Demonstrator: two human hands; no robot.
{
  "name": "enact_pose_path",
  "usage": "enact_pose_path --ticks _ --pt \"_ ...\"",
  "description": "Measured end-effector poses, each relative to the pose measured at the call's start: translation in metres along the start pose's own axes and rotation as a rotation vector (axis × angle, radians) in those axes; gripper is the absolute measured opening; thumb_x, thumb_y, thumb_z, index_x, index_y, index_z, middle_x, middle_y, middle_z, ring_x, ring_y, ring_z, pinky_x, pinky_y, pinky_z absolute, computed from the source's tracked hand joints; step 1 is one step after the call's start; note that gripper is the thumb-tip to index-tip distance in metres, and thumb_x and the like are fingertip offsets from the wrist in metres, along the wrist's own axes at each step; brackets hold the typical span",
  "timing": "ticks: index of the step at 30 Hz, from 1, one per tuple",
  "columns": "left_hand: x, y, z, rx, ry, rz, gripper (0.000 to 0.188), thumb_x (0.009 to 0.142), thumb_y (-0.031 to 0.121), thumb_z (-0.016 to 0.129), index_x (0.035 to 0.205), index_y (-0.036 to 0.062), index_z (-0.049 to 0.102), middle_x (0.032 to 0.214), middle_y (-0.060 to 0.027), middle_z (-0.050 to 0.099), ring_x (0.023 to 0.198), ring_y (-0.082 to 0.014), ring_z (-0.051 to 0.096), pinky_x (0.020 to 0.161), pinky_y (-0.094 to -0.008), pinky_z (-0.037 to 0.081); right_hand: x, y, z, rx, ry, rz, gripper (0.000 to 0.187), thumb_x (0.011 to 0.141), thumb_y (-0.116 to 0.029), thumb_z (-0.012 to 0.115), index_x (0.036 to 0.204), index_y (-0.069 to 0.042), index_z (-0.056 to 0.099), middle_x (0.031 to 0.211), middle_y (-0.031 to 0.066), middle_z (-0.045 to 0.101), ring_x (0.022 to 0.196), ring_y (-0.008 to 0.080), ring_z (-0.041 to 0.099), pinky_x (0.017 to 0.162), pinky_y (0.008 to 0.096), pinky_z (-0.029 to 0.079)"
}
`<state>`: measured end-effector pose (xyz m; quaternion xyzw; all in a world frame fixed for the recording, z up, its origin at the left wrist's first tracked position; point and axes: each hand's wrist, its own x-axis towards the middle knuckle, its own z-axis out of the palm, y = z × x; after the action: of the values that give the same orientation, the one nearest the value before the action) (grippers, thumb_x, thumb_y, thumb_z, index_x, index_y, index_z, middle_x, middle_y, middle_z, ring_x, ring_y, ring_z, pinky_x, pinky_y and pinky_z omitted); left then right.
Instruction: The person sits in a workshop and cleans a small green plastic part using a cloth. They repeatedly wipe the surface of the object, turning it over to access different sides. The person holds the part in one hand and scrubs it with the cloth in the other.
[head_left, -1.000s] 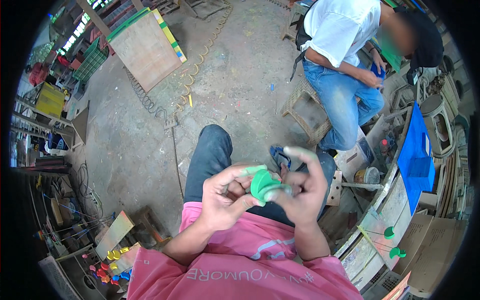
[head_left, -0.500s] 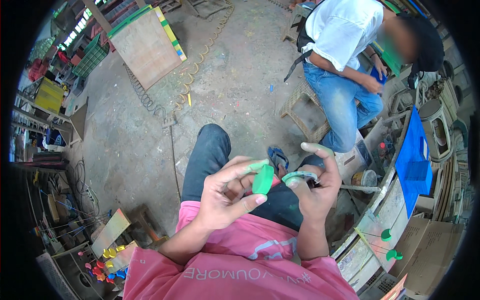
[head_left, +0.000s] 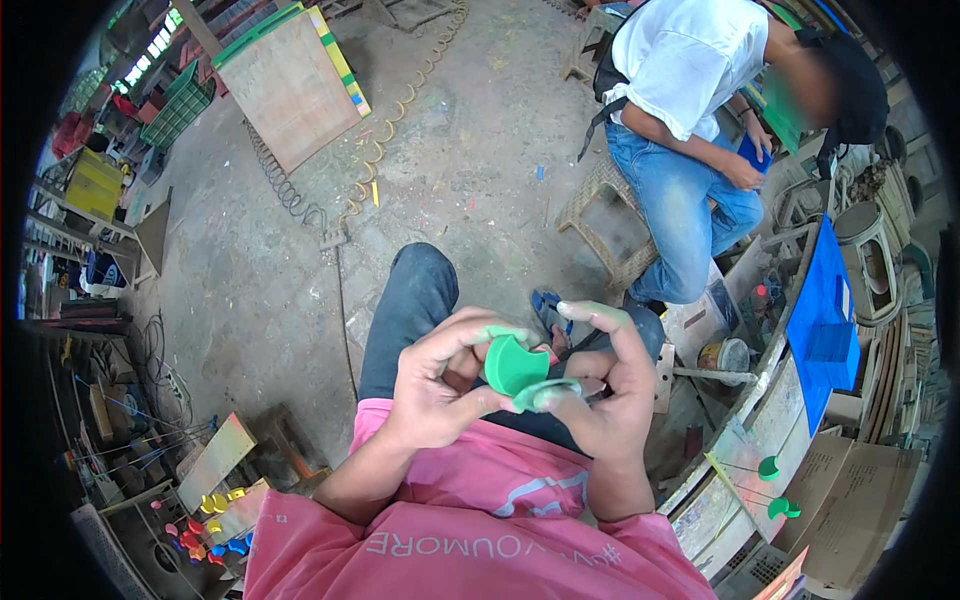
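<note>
Gripping a green crescent-shaped block (head_left: 515, 368) between thumb and fingertips, the left hand (head_left: 440, 385) held it up over the lap, the hollow of its curve turned toward the right hand (head_left: 605, 392). That right hand had its thumb pressed on a thin greenish pad (head_left: 548, 392), its index finger raised clear, the pad lying across the lower edge of the block; whether the two actually touched, I could not tell. Beneath the grip spread the wearer's dark trousers (head_left: 412, 300), and nearer the body, a pink shirt (head_left: 450, 560). Well to the right of the grip lay a bright blue sheet (head_left: 808, 350), and below it, closer to the wearer, green pieces (head_left: 768, 468) sat on thin rods. Well to the left and nearer the body, small yellow pieces (head_left: 213, 503) clustered beside red and blue ones. Beyond the grip, up to the right, a co-worker in a white shirt (head_left: 680, 75) sat on a woven stool (head_left: 612, 225), a blue piece (head_left: 752, 152) in hand. Farther off, leftward, stood a wooden board (head_left: 295, 95) beside a coiled yellow hose (head_left: 385, 150).
</note>
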<state>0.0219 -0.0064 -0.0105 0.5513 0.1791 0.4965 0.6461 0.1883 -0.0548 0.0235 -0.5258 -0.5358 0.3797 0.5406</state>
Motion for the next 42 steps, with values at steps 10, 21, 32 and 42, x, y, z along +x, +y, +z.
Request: enact_pose_path --ticks 10,21,32,42 --pt "0.001 0.017 0.002 -0.065 -0.033 -0.128 0.055 0.070 -0.009 0.071 0.122 -0.0081 0.052 0.115 -0.0162 0.054 0.105 -0.0221 0.057 0.084 -0.0306 0.046 0.006 -0.008 0.001 -0.073 0.078 -0.227 0.068 0.063 -0.007 0.083 0.120 -0.002 0.047 0.047 -0.0060 0.048 0.045 0.0000 0.043 0.044 0.0160 0.026" --pt "0.000 0.015 0.004 0.187 -0.102 0.032 0.052 0.071 -0.001 0.072 0.121 -0.0032 0.056 0.109 -0.0133 0.059 0.085 -0.0132 0.056 0.067 -0.0219 0.043 0.018 -0.009 0.007 -0.122 0.224 -0.098 0.065 0.062 0.000 0.075 0.121 0.003 0.047 0.050 -0.0071 0.043 0.046 -0.0005 0.036 0.046 0.0166 0.021" --pt "0.003 0.020 0.004 0.113 -0.166 -0.030 0.050 0.078 0.007 0.068 0.124 -0.0051 0.052 0.110 -0.0164 0.056 0.100 -0.0234 0.057 0.084 -0.0315 0.045 0.015 0.002 -0.006 -0.178 0.220 -0.153 0.064 0.061 -0.010 0.084 0.116 -0.001 0.053 0.045 -0.0070 0.045 0.044 -0.0011 0.039 0.045 0.0167 0.023" --pt "0.001 0.019 0.009 0.254 -0.162 0.051 0.052 0.076 0.010 0.069 0.123 -0.0049 0.054 0.108 -0.0160 0.055 0.096 -0.0250 0.055 0.084 -0.0342 0.043 0.011 0.018 -0.016 0.293 0.309 -0.153 0.066 0.058 -0.017 0.088 0.111 0.000 0.052 0.056 -0.0077 0.048 0.055 -0.0014 0.042 0.049 0.0139 0.024"
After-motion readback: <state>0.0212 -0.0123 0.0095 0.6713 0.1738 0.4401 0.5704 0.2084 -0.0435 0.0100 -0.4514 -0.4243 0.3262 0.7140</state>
